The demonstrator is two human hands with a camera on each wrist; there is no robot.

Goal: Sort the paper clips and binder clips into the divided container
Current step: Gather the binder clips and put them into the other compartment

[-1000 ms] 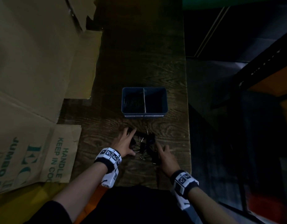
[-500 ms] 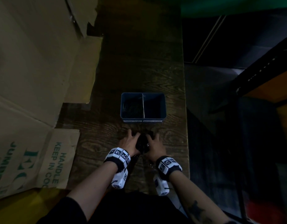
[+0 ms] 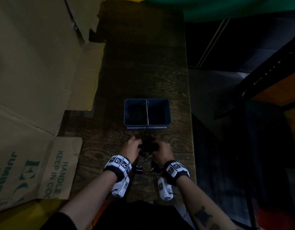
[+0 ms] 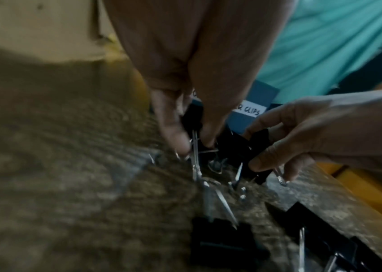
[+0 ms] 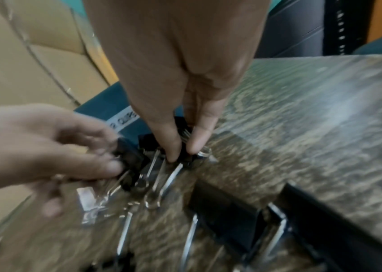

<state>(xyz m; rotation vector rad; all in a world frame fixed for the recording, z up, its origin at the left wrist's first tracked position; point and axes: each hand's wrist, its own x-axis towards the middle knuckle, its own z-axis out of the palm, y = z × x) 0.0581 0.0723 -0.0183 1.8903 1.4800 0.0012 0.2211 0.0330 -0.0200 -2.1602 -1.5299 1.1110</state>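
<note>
A: Item: divided container (image 3: 147, 125), sitting on the desk (image 3: 143, 72). Contents?

B: Left compartment is holding paper clips; right is looking empty.

A: Binder clips (image 3: 147, 147)?

B: Lying piled before the container. Left hand (image 3: 131, 149) and right hand (image 3: 161, 151) are each pinching some. Their sorting is only beginning.

The hands (image 3: 146, 151) hide most binder clips (image 3: 147, 145); container (image 3: 146, 125) labels are too small to read.
</note>
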